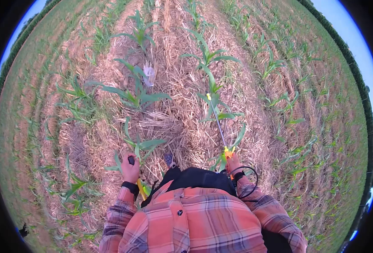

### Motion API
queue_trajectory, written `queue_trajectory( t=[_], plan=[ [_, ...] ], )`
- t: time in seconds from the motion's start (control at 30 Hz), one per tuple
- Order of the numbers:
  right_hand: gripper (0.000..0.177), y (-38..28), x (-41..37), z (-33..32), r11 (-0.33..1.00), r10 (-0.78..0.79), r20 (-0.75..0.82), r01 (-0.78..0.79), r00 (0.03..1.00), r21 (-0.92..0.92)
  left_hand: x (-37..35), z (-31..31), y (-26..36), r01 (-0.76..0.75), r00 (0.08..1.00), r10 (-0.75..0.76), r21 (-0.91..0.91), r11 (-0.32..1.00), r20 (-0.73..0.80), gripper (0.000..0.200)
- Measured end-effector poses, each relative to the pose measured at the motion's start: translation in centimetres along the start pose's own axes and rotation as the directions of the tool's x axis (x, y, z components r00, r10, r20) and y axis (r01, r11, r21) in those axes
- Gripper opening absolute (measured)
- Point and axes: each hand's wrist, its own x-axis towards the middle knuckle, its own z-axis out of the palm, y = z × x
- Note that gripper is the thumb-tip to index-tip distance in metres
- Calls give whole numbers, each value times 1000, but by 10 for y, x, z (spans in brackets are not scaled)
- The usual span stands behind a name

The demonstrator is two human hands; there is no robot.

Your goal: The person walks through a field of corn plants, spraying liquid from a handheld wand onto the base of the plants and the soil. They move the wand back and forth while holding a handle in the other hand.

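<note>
Smooth, metallic-looking wand (218, 122) with plastic-looking handle (227, 152) (shirt (213, 219) of matt cloth)

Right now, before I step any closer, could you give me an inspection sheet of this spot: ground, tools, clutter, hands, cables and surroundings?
Surface: dry straw over soil, with rows of young plants.
Job's things: a thin wand with a yellow tip, pointing forward; a yellow bar at the person's left side.
Clutter: a clear, plastic-looking item ahead, beside a plant.
Left hand: closed around a black grip.
Right hand: closed around the wand's orange-yellow handle.
Cables: a black line loops beside the right wrist; hose or cable, I cannot tell.
Surroundings: trees along the field's edge, blue sky.
</note>
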Motion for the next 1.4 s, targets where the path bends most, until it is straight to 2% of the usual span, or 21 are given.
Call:
queue_trajectory(
  t=[0.07,0.13,0.2,0.27,0.3,0.4,0.43,0.47,0.5,0.6,0.67,0.73,0.77,0.8,0.83,0.87,0.93,1.07,1.13,1.33,1.4],
  plan=[
    [43,-23,7,23,998,-15,-21,14,1000,-63,25,-2,-4,44,999,-44,76,996,-10,13],
    [41,-45,18,44,982,-154,55,159,987,-104,50,-1,-18,17,1000,-16,112,994,-10,13],
    [42,-63,27,62,983,-113,101,126,988,-133,69,7,-37,-5,1000,5,69,998,1,14],
    [46,-73,35,81,931,-323,181,346,929,-118,80,7,-43,51,998,-54,116,992,18,15],
    [48,-91,31,83,933,-175,215,232,961,-274,85,8,-48,80,996,-81,45,996,21,14],
    [50,-118,37,95,876,-267,317,366,910,-313,100,-14,-9,91,995,-88,-68,993,51,15],
    [50,-137,33,96,869,-265,355,381,897,-315,99,-27,-27,92,996,-92,-43,995,17,15],
    [50,-137,42,101,869,-265,362,384,894,-312,98,-44,1,87,996,-90,-204,975,-2,14],
    [51,-132,57,107,850,-296,405,432,865,-303,92,-66,50,200,978,-207,-213,956,-13,15],
    [53,-143,87,115,846,-284,484,454,828,-280,81,-103,94,75,967,-123,-211,975,-224,14],
    [52,-153,108,118,763,-386,459,557,800,-327,86,-98,112,70,954,-129,-214,974,-272,13],
    [52,-166,138,120,747,-323,460,521,827,-414,110,-73,86,79,962,-114,-146,986,-249,13],
    [51,-167,158,123,724,-438,438,597,785,-345,130,-58,49,32,970,-29,11,999,-243,13],
    [51,-165,172,125,696,-542,404,663,737,-275,150,-27,59,132,962,-152,-98,986,-229,13],
    [53,-213,153,109,797,-253,434,441,865,-413,171,-4,34,-13,977,15,12,1000,-211,12],
    [53,-214,168,108,805,-256,432,438,865,-400,186,19,41,120,980,-128,-61,991,-153,13],
    [54,-198,209,96,818,-363,397,492,843,-298,209,50,58,39,992,-35,25,999,-120,13],
    [56,-222,233,54,914,-227,289,306,930,-265,251,95,58,72,994,-65,81,994,-93,13],
    [54,-225,247,37,935,-233,239,285,943,-210,264,116,63,-32,992,62,264,964,-108,14],
    [51,-232,294,-2,992,-83,33,85,996,-93,292,149,84,77,997,-68,216,973,-46,15],
    [54,-226,313,-11,993,-82,-9,81,997,-83,302,144,103,73,995,-65,105,992,-78,15]
  ],
)
